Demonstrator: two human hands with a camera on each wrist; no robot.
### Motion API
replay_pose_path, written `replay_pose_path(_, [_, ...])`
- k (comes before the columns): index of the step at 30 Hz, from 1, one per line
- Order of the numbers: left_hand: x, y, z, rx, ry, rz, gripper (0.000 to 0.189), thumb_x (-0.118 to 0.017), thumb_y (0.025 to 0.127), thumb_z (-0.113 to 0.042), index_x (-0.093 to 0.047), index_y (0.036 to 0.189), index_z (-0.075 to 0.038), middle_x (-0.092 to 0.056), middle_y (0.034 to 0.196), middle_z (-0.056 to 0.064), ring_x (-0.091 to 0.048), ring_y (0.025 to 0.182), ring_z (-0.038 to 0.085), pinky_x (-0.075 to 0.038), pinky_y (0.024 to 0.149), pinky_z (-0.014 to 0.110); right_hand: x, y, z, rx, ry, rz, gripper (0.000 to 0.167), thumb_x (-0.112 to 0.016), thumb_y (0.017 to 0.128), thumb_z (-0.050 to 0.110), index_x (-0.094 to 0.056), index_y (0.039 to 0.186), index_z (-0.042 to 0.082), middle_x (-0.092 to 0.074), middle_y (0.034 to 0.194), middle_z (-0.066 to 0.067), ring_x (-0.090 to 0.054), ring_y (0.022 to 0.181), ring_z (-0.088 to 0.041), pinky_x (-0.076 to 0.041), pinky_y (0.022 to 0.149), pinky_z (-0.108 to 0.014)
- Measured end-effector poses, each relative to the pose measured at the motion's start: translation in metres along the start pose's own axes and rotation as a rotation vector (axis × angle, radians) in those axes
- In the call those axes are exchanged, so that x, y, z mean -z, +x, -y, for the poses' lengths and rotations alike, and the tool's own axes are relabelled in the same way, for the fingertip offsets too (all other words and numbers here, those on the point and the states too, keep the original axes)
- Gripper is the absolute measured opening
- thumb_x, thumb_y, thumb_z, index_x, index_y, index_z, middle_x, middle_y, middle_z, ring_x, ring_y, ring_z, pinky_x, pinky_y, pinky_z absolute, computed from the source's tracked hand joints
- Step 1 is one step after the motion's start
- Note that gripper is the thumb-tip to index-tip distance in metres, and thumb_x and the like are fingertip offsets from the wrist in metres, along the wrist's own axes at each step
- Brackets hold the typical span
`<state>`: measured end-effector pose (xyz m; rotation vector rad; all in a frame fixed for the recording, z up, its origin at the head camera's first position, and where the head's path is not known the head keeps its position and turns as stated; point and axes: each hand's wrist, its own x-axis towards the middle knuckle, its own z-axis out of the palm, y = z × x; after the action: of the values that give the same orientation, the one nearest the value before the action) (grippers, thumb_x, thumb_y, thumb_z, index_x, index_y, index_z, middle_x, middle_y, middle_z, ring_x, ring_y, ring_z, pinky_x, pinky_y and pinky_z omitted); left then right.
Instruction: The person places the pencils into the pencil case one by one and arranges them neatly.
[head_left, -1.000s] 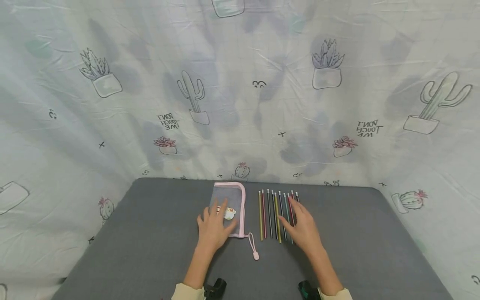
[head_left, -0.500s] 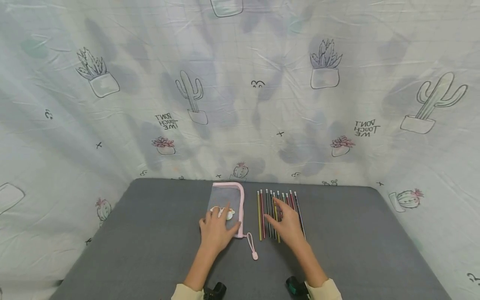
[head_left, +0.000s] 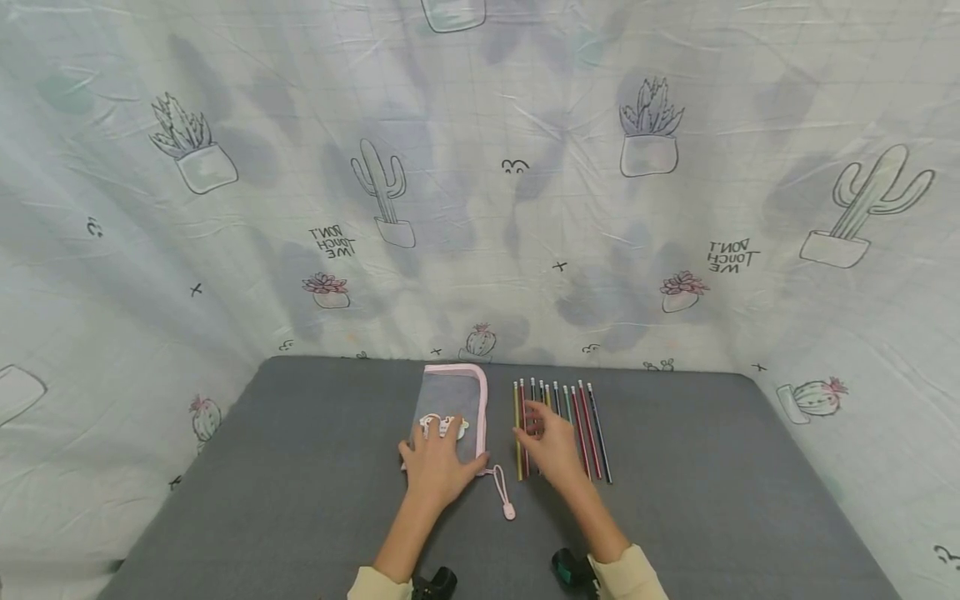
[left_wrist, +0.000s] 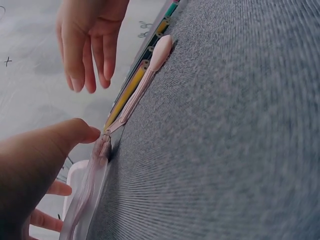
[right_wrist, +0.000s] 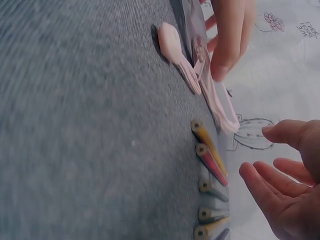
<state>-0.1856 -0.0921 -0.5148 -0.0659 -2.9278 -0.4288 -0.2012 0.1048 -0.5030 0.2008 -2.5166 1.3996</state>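
Observation:
A see-through zip pouch (head_left: 450,387) with pink edging and a small printed patch lies flat at the table's back middle. My left hand (head_left: 435,471) is spread over its near half, the thumb by the zipper edge. In the left wrist view that thumb (left_wrist: 75,132) points toward the zipper slider, which carries a pink cord pull (left_wrist: 161,52). Right of the pouch, several pencils (head_left: 588,433) lie side by side, erasers away from me. Above the leftmost ones hovers my right hand (head_left: 555,450), fingers loosely bent, nothing between thumb and fingers in the right wrist view.
The grey cloth-covered table (head_left: 712,483) extends to both sides. A pale curtain (head_left: 525,208) printed with potted cacti hangs behind and around it. Dark wrist cameras (head_left: 573,568) sit at both cuffs.
My right hand has moved left across the row, from the right-hand pencils to the leftmost ones, uncovering those on the right. The left hand has slid slightly nearer and right on the pouch.

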Motion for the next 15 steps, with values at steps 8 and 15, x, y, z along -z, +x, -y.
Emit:
replay_pose_path(8, [0.0,0.0,-0.002,0.022,0.016,0.023,0.085,-0.08,0.079,-0.066,-0.063,0.144,-0.015,-0.059,0.144,0.025,-0.051,0.132,0.054,-0.039,0.095,0.077,-0.01,0.003,0.004,-0.057,-0.025,0.025,0.047,-0.081,0.087,-0.001,-0.065,0.131,-0.01,-0.075,0.11,-0.027,-0.076,0.091,-0.037,-0.062,0.074,-0.046])
replay_pose_path(15, [-0.001,-0.002,-0.002,0.029,-0.006,0.027,0.085,-0.082,0.077,-0.066,-0.063,0.143,-0.016,-0.057,0.145,0.026,-0.048,0.134,0.056,-0.039,0.092,0.08,-0.016,0.005,0.008,-0.094,-0.035,0.025,0.047,-0.08,0.088,-0.001,-0.065,0.131,-0.01,-0.074,0.109,-0.026,-0.074,0.091,-0.035,-0.061,0.074,-0.046])
